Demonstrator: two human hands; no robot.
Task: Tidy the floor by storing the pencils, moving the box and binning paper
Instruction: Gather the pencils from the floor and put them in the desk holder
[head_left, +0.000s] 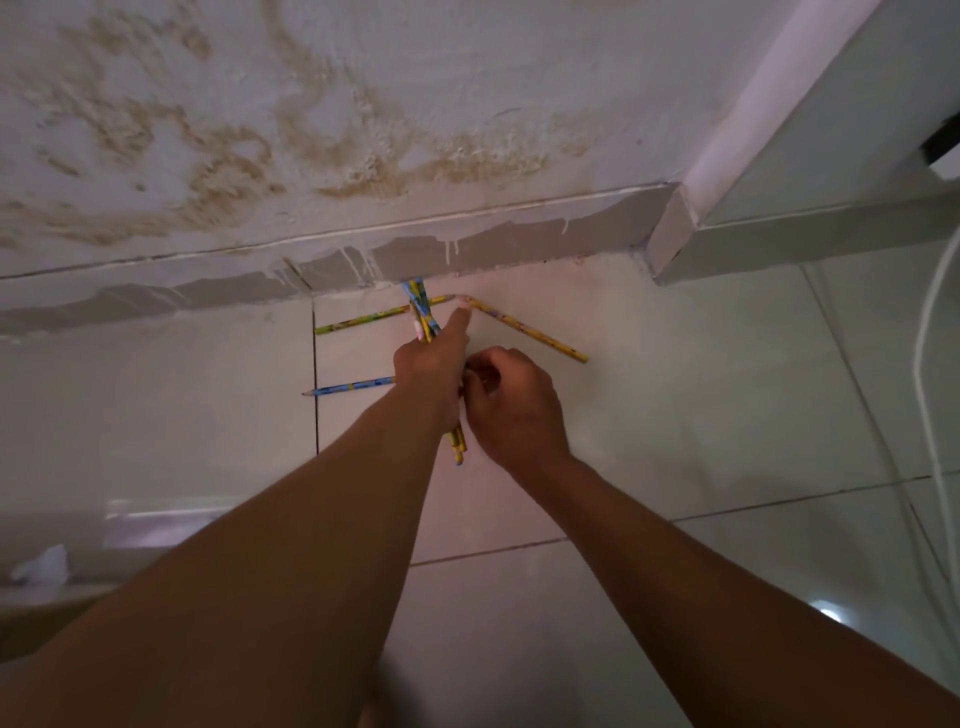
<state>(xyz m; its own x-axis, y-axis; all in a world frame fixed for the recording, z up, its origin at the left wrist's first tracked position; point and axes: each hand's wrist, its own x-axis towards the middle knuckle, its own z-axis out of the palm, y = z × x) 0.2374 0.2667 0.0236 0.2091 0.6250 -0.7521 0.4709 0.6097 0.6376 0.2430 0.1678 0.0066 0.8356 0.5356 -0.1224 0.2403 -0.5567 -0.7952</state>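
Pencil gathering at the foot of a stained white wall (260, 104). The left hand (434, 358) grips a bundle of patterned blue and yellow wooden pencils (423, 312), whose long axis runs from the skirting back toward the person; the lower ends of the bundle show below the wrist. Its forefinger reaches forward and touches the near tip of a loose yellow patterned pencil (530, 330), which slants away to the right and toward the viewer on the pale glossy tiled floor (675, 389). The right hand (511, 405) lies just beside the left wrist with fingers curled; whether it pinches anything cannot be told.

Two more pencils lie to the left: a green-yellow pencil (363, 318) running nearly parallel to the skirting and passing under the bundle, and a blue pencil (350, 387) nearer the viewer, point leftward. The left hand is nearer all three.

No pencil container appears. Crumpled white paper (41, 566) lies far left, near a brown cardboard edge (47, 618), possibly the box. A white cable (930, 364) hangs at right.
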